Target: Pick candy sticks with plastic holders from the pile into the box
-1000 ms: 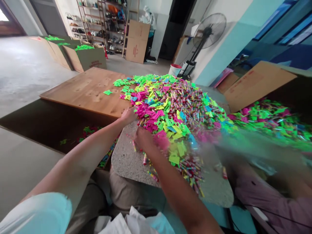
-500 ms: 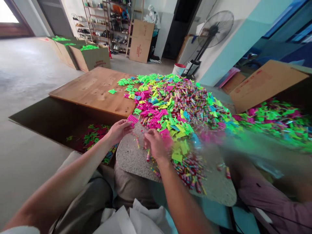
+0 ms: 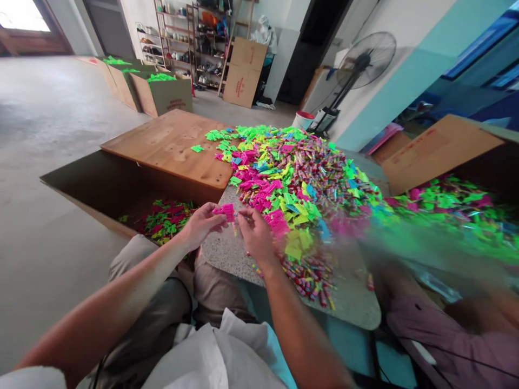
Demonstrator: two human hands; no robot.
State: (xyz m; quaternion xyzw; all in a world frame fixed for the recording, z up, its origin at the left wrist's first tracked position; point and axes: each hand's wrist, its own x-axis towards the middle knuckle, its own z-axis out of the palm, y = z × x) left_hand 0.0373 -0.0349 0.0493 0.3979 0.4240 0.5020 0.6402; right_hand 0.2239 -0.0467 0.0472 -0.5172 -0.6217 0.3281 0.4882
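My left hand [image 3: 204,226] grips a pink slotted plastic piece [image 3: 227,212] above the near left edge of the speckled tabletop [image 3: 221,256]. Close to the piece's right end, my right hand [image 3: 254,233] is closed in a pinch; what sits between its fingertips is too small to make out. Beyond both hands spreads a heap of pink, green, yellow and blue plastic pieces [image 3: 265,189]. Small striped candy tubes [image 3: 312,167] are piled among them, and more striped tubes [image 3: 314,278] lie to the right of my right wrist.
Below left, an open cardboard box [image 3: 89,189] holds loose pieces, beside a wooden board [image 3: 174,146]. At the right, another person's leg [image 3: 433,329] is close to the table, near a tilted carton [image 3: 441,154] and more pieces. A standing fan [image 3: 365,60] is behind.
My hands have come closer together, bringing the pink piece up against my right fingertips. The whole view has shifted slightly.
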